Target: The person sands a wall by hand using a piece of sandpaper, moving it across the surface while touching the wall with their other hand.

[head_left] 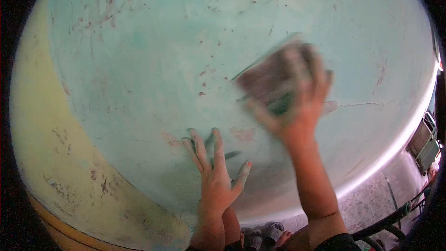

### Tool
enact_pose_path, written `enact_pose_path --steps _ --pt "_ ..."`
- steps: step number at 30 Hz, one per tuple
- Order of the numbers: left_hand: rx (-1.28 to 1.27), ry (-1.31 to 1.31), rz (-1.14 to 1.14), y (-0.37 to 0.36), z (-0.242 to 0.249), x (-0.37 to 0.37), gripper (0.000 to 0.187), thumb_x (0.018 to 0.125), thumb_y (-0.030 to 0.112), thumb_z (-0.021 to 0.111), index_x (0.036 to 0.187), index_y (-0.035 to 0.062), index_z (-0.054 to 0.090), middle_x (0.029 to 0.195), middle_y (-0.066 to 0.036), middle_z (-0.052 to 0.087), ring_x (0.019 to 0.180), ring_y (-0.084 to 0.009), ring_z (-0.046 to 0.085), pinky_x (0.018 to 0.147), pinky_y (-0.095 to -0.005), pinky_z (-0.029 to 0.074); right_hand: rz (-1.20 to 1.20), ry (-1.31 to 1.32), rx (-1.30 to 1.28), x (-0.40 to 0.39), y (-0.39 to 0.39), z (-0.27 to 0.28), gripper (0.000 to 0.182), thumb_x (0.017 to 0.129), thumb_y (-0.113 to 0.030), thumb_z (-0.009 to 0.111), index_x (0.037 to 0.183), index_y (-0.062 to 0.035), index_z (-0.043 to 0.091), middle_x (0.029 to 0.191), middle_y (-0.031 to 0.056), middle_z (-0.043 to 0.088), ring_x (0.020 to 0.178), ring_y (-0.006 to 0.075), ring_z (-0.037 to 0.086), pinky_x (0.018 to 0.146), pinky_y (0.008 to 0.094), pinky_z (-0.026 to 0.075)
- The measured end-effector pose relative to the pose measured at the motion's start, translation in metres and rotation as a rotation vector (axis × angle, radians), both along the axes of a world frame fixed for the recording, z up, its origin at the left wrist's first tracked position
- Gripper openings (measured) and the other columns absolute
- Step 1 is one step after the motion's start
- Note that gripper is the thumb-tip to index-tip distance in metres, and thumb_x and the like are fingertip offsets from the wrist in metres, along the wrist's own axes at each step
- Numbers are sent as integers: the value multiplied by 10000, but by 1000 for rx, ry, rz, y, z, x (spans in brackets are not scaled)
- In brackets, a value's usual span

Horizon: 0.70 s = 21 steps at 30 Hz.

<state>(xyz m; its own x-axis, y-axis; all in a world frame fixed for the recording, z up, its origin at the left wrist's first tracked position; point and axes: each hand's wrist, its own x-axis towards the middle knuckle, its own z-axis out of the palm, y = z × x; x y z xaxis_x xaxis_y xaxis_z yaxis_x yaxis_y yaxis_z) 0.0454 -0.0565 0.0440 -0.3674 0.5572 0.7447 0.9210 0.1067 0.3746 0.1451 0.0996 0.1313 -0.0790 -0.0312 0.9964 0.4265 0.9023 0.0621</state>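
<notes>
1. We found the right hand [302, 111] clamped on a brown, flat-faced block [265, 79], thumb on the near side and fingers over the far side. Both were blurred.
2. We noted a dark green patch [281, 104] between thumb and fingers; we could not tell whether it belonged to the block.
3. We observed the left hand [216, 183] holding nothing, fingers spread and thumb out to the right, pale residue on the fingers. We could not tell whether its fingertips touched the surface behind.
4. The hands were apart, the right one higher; the block was above and to the right of the left hand, in front of a pale green wall [153, 65].
5. We recorded reddish-brown marks on the wall at upper left and a thin crack [357, 104] right of the right hand.
6. Further left we saw a yellow section [46, 111] with dark scuffs lower down.
7. At lower right we noted a speckled floor [367, 204] and a dark tubular rail [383, 225].
</notes>
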Motion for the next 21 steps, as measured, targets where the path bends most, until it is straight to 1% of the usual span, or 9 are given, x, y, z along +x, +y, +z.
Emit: enact_pose_path --steps 2,7,9,12,13,15,18,20,21 --pt "-16 -3 -8 -4 2 -2 977 815 414 738 1553 87 189 1584 -308 -27 1448 -528 8 1149 -615 118 -81 318 -12 17 28 11 951 672 -437 842 1452 -119 401 1499 240 329 1362 401 358 1112 561 286" --pt "-2 7 -2 4 -1 5 986 815 417 737 1554 80 178 1583 -311 -25 1444 -537 14 1146 -625 109 -156 299 7 17 25 5 943 682 -484 821 1442 -106 411 1492 252 330 1358 414 350 1089 573 300" --pt "46 3 -23 8 -3 6 940 847 407 709 1538 35 193 1550 -363 30 1396 -620 -7 1079 -719 117 -147 224 8 7 10 2 931 687 -488 822 1431 -99 420 1485 259 333 1358 425 339 1073 567 312" --pt "30 1 -8 8 -5 5 940 850 408 704 1541 37 185 1551 -360 36 1394 -622 5 1078 -721 121 -127 213 4 5 8 1 945 681 -502 825 1433 -101 416 1488 253 333 1359 421 336 1074 558 315" --pt "30 2 -6 7 -4 6 940 850 408 704 1541 37 185 1551 -360 36 1394 -622 5 1078 -721 121 -125 213 4 8 10 2 945 681 -502 825 1433 -101 416 1488 253 333 1359 421 336 1074 558 315" --pt "-10 21 25 4 -3 4 993 816 407 735 1557 82 158 1590 -295 -5 1440 -541 34 1151 -615 119 -116 198 -13 17 17 4 958 678 -509 826 1438 -101 408 1492 243 328 1366 416 328 1080 549 318" --pt "-15 45 30 2 -3 3 994 814 402 734 1557 82 157 1591 -292 -1 1440 -539 43 1151 -614 123 -172 349 -96 30 37 9 967 681 -511 823 1446 -104 394 1497 235 316 1368 416 321 1085 544 319" --pt "-3 18 19 3 -1 6 989 815 399 734 1555 80 162 1590 -293 0 1440 -537 46 1151 -615 122 -208 312 -108 30 31 9 945 712 -484 815 1457 -109 372 1497 238 300 1369 419 315 1098 537 314" --pt "2 3 8 3 -1 6 984 815 396 733 1554 79 167 1590 -293 2 1441 -535 50 1151 -616 122 -180 313 -65 26 32 5 955 701 -476 821 1456 -99 374 1477 267 326 1363 427 324 1103 554 269"
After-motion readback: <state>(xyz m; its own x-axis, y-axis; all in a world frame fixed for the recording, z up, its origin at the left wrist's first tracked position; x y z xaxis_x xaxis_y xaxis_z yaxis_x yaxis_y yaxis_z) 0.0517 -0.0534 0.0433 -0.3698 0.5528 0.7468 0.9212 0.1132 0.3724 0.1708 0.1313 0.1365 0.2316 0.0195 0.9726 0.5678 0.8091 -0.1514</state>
